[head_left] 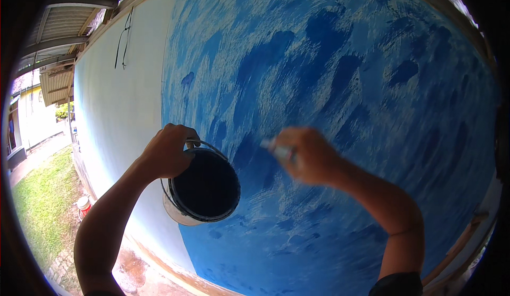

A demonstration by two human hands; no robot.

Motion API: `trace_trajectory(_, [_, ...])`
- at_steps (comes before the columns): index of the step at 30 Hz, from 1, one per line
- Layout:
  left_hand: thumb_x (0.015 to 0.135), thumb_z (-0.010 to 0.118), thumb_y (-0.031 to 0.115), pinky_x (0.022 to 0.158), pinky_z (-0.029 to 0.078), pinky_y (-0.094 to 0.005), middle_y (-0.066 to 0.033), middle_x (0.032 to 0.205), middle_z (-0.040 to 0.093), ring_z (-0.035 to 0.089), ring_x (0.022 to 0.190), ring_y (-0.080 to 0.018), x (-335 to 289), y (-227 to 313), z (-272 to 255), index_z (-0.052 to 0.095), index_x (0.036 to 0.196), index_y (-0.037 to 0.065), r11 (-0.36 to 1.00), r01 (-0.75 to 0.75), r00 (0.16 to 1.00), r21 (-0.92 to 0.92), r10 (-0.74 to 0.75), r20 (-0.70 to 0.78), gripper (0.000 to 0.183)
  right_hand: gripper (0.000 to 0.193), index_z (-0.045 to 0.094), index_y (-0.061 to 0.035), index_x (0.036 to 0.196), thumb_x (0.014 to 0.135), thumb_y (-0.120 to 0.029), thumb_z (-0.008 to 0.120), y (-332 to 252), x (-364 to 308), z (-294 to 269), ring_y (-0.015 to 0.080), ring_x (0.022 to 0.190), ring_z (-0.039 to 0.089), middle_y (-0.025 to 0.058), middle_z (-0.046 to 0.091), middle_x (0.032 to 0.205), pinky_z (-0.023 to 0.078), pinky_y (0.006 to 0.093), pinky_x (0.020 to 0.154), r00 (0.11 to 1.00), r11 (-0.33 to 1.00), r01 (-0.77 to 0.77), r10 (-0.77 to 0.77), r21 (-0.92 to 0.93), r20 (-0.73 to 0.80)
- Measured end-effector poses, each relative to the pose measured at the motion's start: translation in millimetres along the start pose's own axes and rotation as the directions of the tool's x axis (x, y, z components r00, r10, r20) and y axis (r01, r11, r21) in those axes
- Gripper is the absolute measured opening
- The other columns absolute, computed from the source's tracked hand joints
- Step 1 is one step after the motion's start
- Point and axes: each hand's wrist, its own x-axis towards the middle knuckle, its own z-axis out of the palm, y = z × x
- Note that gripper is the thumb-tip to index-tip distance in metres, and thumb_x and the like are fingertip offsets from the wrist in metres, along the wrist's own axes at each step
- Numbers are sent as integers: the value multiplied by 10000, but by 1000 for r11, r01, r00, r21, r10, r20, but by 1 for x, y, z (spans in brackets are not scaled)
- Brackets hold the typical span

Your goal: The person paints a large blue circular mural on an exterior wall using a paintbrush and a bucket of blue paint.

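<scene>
My left hand [171,150] is closed on the handle and rim of a small paint bucket [183,217], which hangs tilted with its dark mouth facing me. The paint inside looks nearly black in the shade. Up close to the wall, my right hand [308,155] is closed around what looks like a paintbrush [287,153]. Motion smears that hand, and only pale parts of the brush show; I cannot make out its bristles. Before both hands stands a wall panel [265,99] covered in rough, streaky blue strokes, with darker blue patches among lighter ones.
To the left, a pale unpainted wall section [125,104] meets the blue along a straight edge. A dark cord [125,41] dangles from its top. Grass [45,205] and a red-and-white container [83,204] lie at far left. Wooden bars [457,248] lean at lower right.
</scene>
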Motion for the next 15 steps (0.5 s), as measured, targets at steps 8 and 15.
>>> trace_trajectory(8, [792, 698, -35, 934, 577, -437, -216, 1079, 752, 730, 1009, -352, 0, -20, 19, 745, 1074, -36, 1000, 16, 998, -16, -15, 65, 285, 232, 710, -35, 1058, 847, -106, 779, 36, 54, -72, 234, 787, 725, 109, 683, 865, 618, 361, 722, 883, 876, -202, -31, -438, -468])
trace_trajectory(15, [787, 788, 99, 897, 555, -449, -222, 1024, 730, 704, 973, -362, -7, -29, 30, 708, 913, -39, 990, 135, 980, -30, -129, 151, 203, 230, 703, 4, 1054, 868, -122, 751, 23, 31, 66, 327, 1002, 735, 238, 710, 1036, 647, 426, 800, 923, 613, 163, -371, -773, -99])
